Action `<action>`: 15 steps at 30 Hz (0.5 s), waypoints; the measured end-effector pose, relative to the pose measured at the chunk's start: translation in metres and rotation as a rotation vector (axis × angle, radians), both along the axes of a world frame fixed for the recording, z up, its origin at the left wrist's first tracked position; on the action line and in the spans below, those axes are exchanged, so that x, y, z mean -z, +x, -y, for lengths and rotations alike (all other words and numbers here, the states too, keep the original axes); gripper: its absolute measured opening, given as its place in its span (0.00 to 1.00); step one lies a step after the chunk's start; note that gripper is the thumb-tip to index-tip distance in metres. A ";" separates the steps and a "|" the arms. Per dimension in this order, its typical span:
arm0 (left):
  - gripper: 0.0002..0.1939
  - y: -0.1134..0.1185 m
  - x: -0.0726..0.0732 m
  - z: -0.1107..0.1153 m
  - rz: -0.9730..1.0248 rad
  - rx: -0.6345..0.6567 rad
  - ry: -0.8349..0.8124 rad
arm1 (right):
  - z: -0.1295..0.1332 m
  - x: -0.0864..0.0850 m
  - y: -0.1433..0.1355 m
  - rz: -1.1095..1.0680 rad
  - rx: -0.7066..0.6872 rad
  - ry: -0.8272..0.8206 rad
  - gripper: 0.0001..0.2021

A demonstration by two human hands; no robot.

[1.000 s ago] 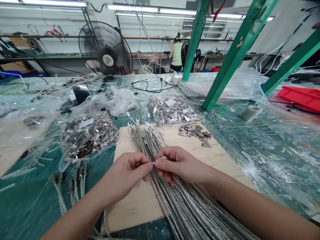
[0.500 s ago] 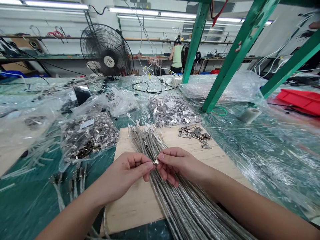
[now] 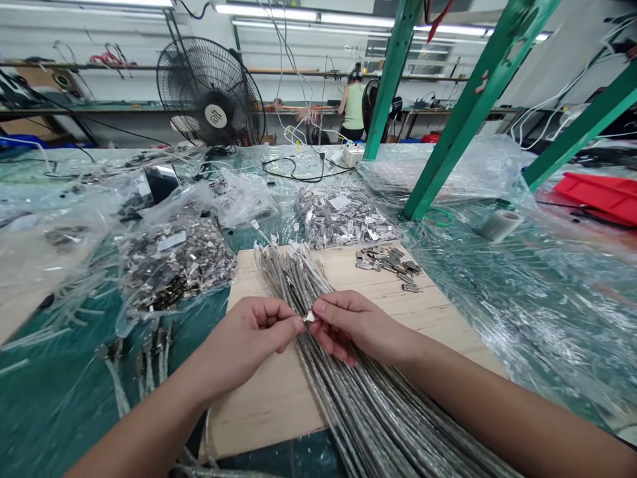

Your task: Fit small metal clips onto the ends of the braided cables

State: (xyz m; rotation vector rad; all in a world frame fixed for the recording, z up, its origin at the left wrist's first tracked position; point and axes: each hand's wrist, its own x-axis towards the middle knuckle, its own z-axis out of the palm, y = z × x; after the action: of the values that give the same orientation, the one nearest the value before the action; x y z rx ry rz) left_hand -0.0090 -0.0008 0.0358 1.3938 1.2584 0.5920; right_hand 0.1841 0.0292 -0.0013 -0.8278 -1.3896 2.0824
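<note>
A small shiny metal piece [image 3: 309, 317] shows between my two hands, above a thick bundle of clear-jacketed cables [image 3: 368, 398]. My left hand [image 3: 263, 338] pinches at its left side with thumb and forefinger; what those fingertips hold is too small to make out. My right hand [image 3: 348, 325] has its thumb and forefinger closed on the metal piece, the other fingers curled over the cables. The cables lie across a wooden board [image 3: 269, 411], their white-tipped ends pointing away from me. Loose metal connector parts [image 3: 385, 260] are scattered on the board's far right.
Plastic bags of metal parts [image 3: 176, 262] [image 3: 343, 216] lie beyond the board. Finished-looking cable ends [image 3: 154, 352] sit at left. Green posts [image 3: 448, 126], a clear roll [image 3: 500, 226] and a red tray [image 3: 597, 197] stand right. A fan [image 3: 212, 93] and a person [image 3: 353, 109] are behind.
Both hands stay together at nearly the same place over the cables. The metal piece is slightly more exposed and its angle looks a little different. The whole view has shifted slightly.
</note>
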 end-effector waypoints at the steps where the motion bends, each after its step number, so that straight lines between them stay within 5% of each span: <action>1: 0.15 0.000 0.001 0.000 -0.003 -0.003 0.005 | 0.000 0.000 0.000 0.014 0.003 0.008 0.18; 15: 0.10 -0.015 -0.007 0.002 -0.015 0.183 -0.024 | 0.010 -0.009 -0.003 0.055 -0.024 0.176 0.16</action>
State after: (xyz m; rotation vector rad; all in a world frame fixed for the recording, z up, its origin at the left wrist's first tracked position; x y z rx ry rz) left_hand -0.0236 -0.0032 0.0425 1.4769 1.1308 0.4403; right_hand 0.1812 0.0195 0.0077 -0.8034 -1.5933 1.9344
